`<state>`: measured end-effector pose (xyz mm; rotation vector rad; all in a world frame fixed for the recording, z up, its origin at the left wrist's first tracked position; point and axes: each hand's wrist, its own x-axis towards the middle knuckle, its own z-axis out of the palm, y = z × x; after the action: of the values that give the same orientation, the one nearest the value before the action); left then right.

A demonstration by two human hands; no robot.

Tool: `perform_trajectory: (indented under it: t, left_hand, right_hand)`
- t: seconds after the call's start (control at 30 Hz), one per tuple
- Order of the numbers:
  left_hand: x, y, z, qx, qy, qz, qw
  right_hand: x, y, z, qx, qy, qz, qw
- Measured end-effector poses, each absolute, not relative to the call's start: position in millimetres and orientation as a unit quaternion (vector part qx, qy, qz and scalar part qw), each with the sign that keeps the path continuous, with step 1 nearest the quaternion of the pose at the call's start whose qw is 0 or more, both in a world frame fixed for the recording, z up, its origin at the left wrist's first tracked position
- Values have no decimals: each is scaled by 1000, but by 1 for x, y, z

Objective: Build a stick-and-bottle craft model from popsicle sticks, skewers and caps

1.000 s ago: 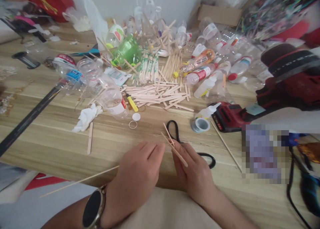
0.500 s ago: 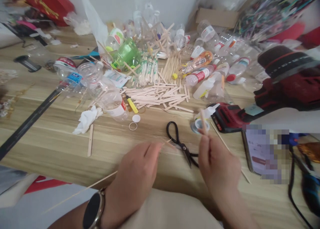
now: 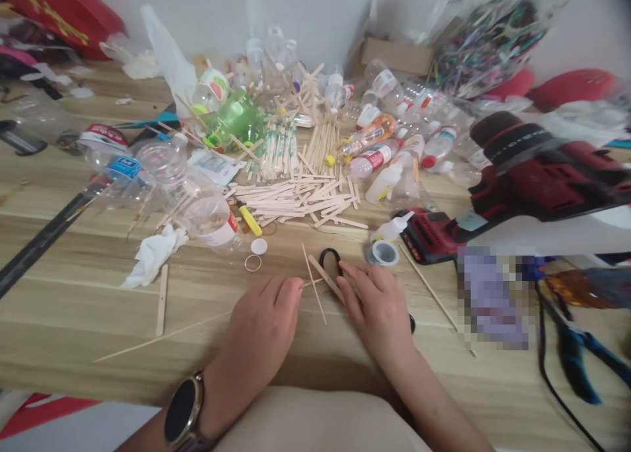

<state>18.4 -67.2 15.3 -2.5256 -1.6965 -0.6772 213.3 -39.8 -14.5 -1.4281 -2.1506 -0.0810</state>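
My left hand [image 3: 263,317], a watch on its wrist, is closed in a pinch around a thin bamboo skewer [image 3: 165,337]. Its long end slants out to the left over the table, and its short tip pokes out past the fingertips. Crossing near that tip is a thin pale sliver of wood [image 3: 315,286]. My right hand [image 3: 382,307] lies low, fingers bent over a flat wooden craft stick [image 3: 321,271] that points up and left. Black-handled scissors [image 3: 329,253] lie beneath the right hand, mostly covered by it. A small round grey cup [image 3: 384,253] stands just beyond.
Craft sticks [image 3: 296,199] are heaped ahead, with plastic bottles [image 3: 374,159] behind. A yellow-handled tool [image 3: 250,220] and a white cap [image 3: 259,246] lie nearer. On the right are a red cordless drill [image 3: 547,169], another skewer [image 3: 436,297] and pliers [image 3: 574,353]. Crumpled tissue [image 3: 155,255] lies left.
My right hand has come left and down over the scissors, bringing the craft stick from upright beside the cup to near the left hand. The left hand keeps its pinch on the skewer.
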Motion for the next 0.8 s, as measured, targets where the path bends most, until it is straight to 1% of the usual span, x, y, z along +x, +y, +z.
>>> perform_trajectory:
  t: [0.07, 0.17, 0.27, 0.3, 0.37, 0.47, 0.53, 0.63, 0.8]
  left_hand:
    - [17, -63, 10, -818, -536, -207, 5]
    - [13, -60, 6, -828, -524, -200, -8]
    - [8, -58, 5, -836, -510, -202, -19]
    - [7, -57, 5, -838, -506, -200, -20]
    - [5, -55, 3, -838, -506, -203, -19]
    - [3, -49, -4, -827, -519, -214, -11]
    - [2, -44, -9, -825, -526, -205, -11]
    - [-1, -40, -14, -816, -540, -205, -1]
    - [-2, -40, -17, -805, -548, -224, 17]
  right_hand:
    - [223, -40, -9, -537, -785, -26, 309]
    - [242, -32, -2, -584, -729, -31, 357]
    - [259, -11, 2, -682, -626, -2, 378]
    - [263, -2, 2, -706, -598, 24, 379]
    - [270, 17, 0, -726, -582, 94, 354]
    - [275, 39, -5, -724, -596, 155, 311]
    - [275, 47, -7, -727, -594, 173, 299]
    - [273, 45, 0, -731, -591, 145, 308]
    - [259, 23, 24, -708, -605, 27, 363]
